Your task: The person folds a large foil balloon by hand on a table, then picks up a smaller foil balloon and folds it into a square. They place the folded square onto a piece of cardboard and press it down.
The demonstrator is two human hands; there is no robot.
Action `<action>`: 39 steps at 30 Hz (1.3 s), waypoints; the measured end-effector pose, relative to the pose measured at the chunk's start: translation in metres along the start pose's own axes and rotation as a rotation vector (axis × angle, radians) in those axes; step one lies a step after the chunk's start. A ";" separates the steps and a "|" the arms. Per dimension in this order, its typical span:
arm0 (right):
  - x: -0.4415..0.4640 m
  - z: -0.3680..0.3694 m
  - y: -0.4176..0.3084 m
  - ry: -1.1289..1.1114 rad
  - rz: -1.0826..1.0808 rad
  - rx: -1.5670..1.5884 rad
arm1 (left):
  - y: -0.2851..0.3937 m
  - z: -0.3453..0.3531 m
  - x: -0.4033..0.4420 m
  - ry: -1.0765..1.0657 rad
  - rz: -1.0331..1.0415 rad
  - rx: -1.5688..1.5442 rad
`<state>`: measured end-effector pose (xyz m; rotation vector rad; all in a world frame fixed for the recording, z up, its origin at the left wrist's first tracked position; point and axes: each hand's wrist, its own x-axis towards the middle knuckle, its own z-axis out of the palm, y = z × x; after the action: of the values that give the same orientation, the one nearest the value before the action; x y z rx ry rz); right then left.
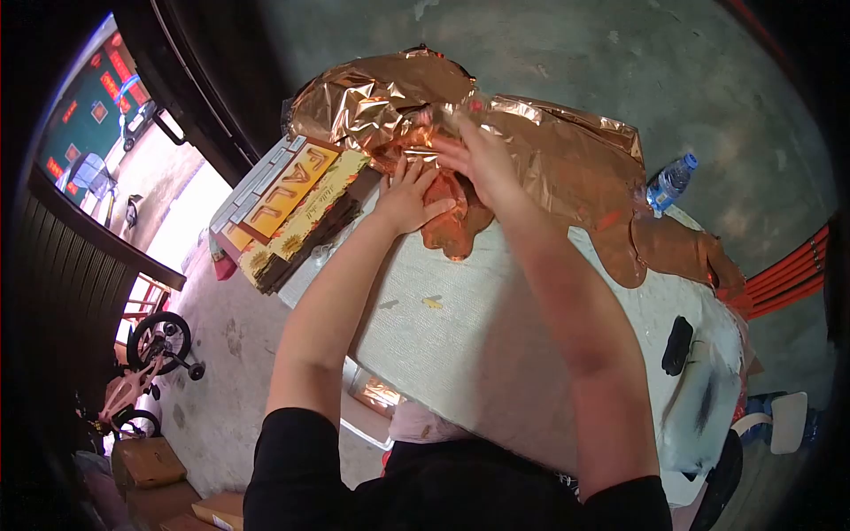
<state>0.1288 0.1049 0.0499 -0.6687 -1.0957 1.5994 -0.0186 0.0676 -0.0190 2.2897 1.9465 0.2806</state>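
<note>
- The copper-coloured foil (450,221) is lying under the 2 hands at the near edge of a larger heap, its surface looking shiny and creased, its near end rounding off into a soft lobe.
- The left hand (409,196) is resting flat on that foil, its fingers spreading apart.
- The right hand (482,164) is hanging over the foil just beside the left, its fingers reaching forward; the tips are blurring, so I can't tell whether they're pinching anything.
- The foil heap (567,168) is spreading across the far side of the table, gleaming brightly at the left and looking duller and flatter toward the right; overlapping sheets are hiding how many there are.
- A stack of printed packets (305,203) is sitting left of the foil, at least 2 showing, 1 of them reading "FALL".
- 1 bottle (671,184) with a blue cap is leaning beside the heap's right side.
- 1 yellow scrap (432,302) and 1 black object (677,345) are lying nearer the person on the white table (469,354).
- 1 pink bicycle (133,389) is standing on the floor to the left.
</note>
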 end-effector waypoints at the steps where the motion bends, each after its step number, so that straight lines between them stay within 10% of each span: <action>1: 0.004 0.007 -0.012 0.000 0.005 -0.001 | 0.001 -0.001 -0.001 0.019 -0.039 0.003; 9: 0.043 0.033 -0.117 -0.361 -0.483 0.113 | -0.002 -0.002 0.008 -0.042 -0.032 0.023; 18: -0.015 0.015 -0.277 -0.098 -0.821 0.041 | 0.005 -0.022 0.010 -0.207 -0.070 0.118; 30: -0.282 -0.100 -0.195 0.210 -0.243 -1.229 | -0.011 -0.041 0.000 0.065 0.170 -0.192; 31: -0.308 -0.121 -0.185 0.196 -0.043 -1.084 | -0.010 -0.046 -0.007 0.035 0.002 -0.173; 32: -0.330 -0.142 -0.173 0.113 0.035 -0.970 | -0.034 -0.031 -0.007 0.395 0.334 0.037; 35: -0.384 -0.191 -0.146 -0.025 0.155 -0.806 | -0.018 -0.048 -0.031 0.264 -0.099 -0.705; 39: -0.407 -0.199 -0.142 -0.103 0.440 -0.583 | 0.103 -0.062 -0.097 -0.048 0.280 -0.930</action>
<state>0.4836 -0.2105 0.0513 -1.2940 -1.5946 1.6914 0.0518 -0.0466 0.0571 1.8524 1.0757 0.9136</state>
